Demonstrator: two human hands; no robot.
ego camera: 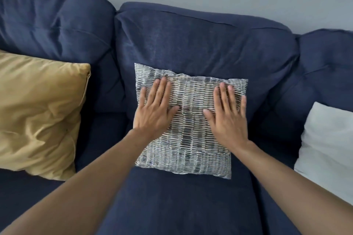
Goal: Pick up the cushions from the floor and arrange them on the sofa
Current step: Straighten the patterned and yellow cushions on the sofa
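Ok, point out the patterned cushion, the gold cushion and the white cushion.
patterned cushion (188, 139): head view, bare middle between the hands.
gold cushion (38, 108): head view, centre of its face.
white cushion (328, 139): head view, middle of the visible part.

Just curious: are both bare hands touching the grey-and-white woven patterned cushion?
Touching. The head view shows left hand and right hand flat, palms down, on the patterned cushion.

1. Left hand (154, 110): bare, with no glove, ring or other jewellery visible on the back of the hand or the fingers (162, 89); short, unpainted nails.
2. Right hand (226, 118): likewise bare, ungloved and unadorned; nails short and plain.
3. Left forearm (91, 177): uncovered from wrist to frame edge; no sleeve, watch or band in view.
4. Right forearm (286, 175): uncovered along its whole visible length; no sleeve, watch or band.
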